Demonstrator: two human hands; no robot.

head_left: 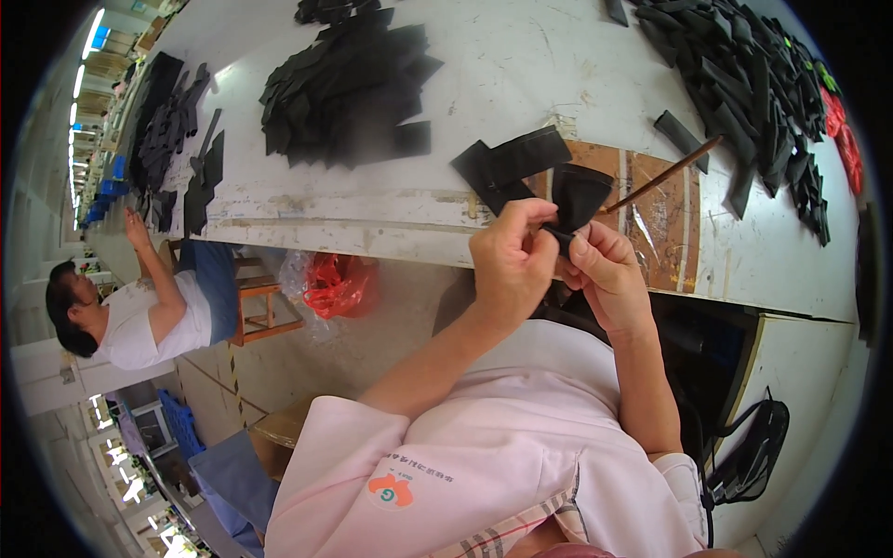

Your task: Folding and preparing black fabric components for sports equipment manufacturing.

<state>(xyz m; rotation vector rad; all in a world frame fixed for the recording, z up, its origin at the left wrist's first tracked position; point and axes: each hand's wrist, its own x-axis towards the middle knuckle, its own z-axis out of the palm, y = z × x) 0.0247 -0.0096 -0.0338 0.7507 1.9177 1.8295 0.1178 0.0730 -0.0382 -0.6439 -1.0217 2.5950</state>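
Note:
My left hand and my right hand meet at the table's front edge, fingers closed on one black fabric piece. Its wide end stands up above my fingers, while the narrower lower part is pinched between both hands and partly hidden. Just beyond my left hand, a few flat black fabric pieces lie overlapping. A thin brown stick slants up to the right from behind the held piece; its lower end is hidden. Beneath it is a brown board with strips of tape.
A large heap of flat black pieces lies farther left on the white table. Narrow black pieces are piled at right, beside a red bag. Another person sits at left near a wooden stool and red plastic bag.

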